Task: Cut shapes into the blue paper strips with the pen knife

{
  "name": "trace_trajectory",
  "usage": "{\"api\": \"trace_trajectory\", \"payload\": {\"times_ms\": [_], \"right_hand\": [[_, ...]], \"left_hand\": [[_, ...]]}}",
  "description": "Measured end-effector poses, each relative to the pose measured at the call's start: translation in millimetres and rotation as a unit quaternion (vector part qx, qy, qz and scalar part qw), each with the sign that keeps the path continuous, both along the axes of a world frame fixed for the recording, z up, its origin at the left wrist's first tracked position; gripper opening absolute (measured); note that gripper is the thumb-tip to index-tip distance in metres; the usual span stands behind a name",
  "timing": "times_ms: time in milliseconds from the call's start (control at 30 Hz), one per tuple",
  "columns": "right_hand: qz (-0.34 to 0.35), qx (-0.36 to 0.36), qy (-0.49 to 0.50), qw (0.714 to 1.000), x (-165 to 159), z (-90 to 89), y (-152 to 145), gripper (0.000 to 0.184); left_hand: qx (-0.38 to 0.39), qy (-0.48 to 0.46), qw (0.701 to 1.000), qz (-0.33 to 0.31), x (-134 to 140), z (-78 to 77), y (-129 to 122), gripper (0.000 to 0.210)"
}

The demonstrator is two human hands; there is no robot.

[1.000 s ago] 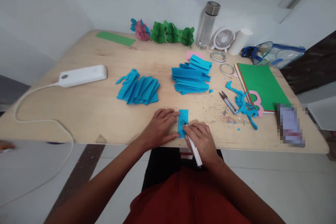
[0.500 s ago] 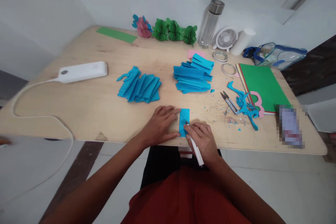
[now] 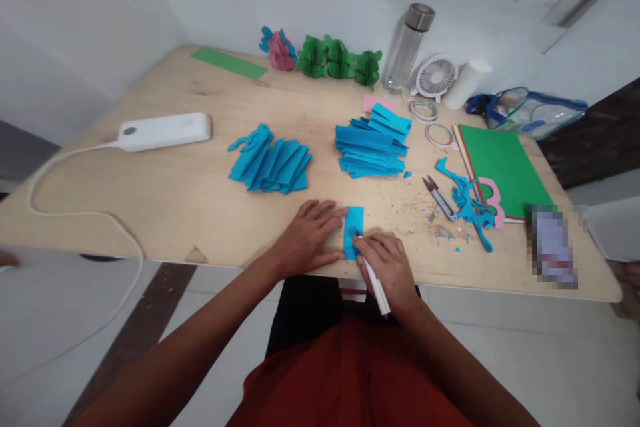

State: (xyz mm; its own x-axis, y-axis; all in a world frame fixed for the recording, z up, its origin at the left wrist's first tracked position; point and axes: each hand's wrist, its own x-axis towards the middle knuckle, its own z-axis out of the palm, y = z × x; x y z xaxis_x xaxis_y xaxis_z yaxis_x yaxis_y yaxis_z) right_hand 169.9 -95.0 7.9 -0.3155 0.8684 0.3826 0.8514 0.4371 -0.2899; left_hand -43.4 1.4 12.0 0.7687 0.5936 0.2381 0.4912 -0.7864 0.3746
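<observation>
A small blue strip of paper lies near the table's front edge, with dark drawn lines on it. Flat on the tabletop, my left hand has its fingers spread, and its index fingertip and thumb touch the strip's left edge. My right hand is closed around a white pen, whose tip meets the strip's right half. Beyond my hands are two piles of blue folded paper, one on the left and one on the right.
Thread snips and blue paper scraps lie to the right, beside green sheets. Along the wall stand paper figures, a bottle and a small fan. A white corded device rests at the left.
The view has shifted slightly, so the table's things appear a little further right. My left hand stays on the strip and the pen remains against it in my right hand.
</observation>
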Motion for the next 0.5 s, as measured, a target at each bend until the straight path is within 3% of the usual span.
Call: {"api": "trace_trajectory", "payload": {"times_ms": [500], "right_hand": [[0.001, 0.037, -0.014, 0.999, -2.3, -1.0, 1.0, 0.028]], "left_hand": [[0.006, -0.013, 1.0, 0.003, -0.2, 2.8, 0.0, 0.057]]}}
